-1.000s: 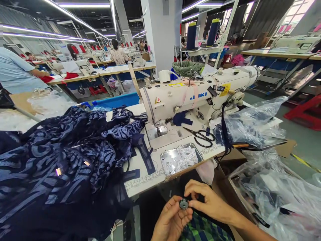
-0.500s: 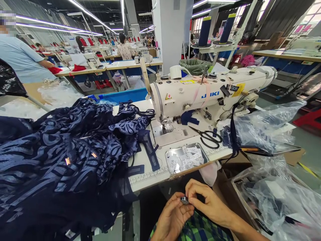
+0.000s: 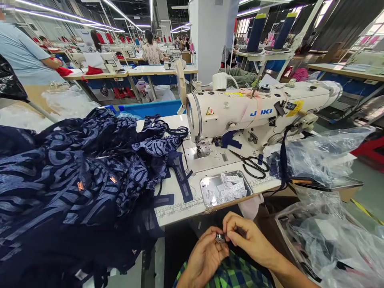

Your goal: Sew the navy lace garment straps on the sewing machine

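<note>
Over my lap, below the table's front edge, my left hand grips a small, round, shiny metal bobbin case between thumb and fingers. My right hand is close against its right side, thumb and forefinger pinched together. Whatever lies in that pinch is too small to make out. Beyond my hands stands a white sewing machine, its needle area above the metal plate. On the table edge a metal tray holds several white printed labels. Black-handled scissors lie behind the tray.
A large heap of navy patterned garments covers the left side and hangs over the edge. Navy fabric strips lie beside it. Clear plastic bags fill a box at the right. A person in light blue stands at the far left.
The view has swung slightly left, so the machine and tray appear further right. My hands stay together at the bobbin case, which has turned a little; my right fingers remain pinched beside it.
</note>
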Available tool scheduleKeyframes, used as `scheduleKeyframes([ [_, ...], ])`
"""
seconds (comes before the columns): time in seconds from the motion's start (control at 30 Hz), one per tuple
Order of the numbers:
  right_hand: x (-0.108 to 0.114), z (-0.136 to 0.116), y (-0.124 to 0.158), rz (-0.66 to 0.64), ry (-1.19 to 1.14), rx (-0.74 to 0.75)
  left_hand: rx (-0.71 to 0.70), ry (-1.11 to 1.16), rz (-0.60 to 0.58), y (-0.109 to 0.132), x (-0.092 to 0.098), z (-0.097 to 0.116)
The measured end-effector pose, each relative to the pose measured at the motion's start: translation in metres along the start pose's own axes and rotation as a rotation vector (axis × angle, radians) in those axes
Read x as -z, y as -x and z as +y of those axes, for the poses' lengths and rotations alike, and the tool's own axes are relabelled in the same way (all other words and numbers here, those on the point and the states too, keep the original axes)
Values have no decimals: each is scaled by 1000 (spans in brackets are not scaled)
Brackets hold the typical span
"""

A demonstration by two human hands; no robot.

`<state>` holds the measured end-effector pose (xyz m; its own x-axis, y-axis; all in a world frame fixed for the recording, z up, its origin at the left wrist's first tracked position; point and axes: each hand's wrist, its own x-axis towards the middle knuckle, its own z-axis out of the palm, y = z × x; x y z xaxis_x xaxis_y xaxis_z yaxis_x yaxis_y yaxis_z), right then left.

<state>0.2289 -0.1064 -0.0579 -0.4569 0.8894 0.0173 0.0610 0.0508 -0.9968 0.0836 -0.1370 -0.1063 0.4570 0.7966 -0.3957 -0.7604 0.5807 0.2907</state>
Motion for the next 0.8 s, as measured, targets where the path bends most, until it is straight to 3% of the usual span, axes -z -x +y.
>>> scheduleKeyframes([
  [0.2,0,-3,3,-52,-356,10,-4,6,45,-5,12,-3],
  [0.47,-1,-13,9,-79,-451,26,43,28,91,-12,19,-6],
  [0.8,-1,-12,10,-49,-401,44,-4,-54,-96,-6,15,-7],
])
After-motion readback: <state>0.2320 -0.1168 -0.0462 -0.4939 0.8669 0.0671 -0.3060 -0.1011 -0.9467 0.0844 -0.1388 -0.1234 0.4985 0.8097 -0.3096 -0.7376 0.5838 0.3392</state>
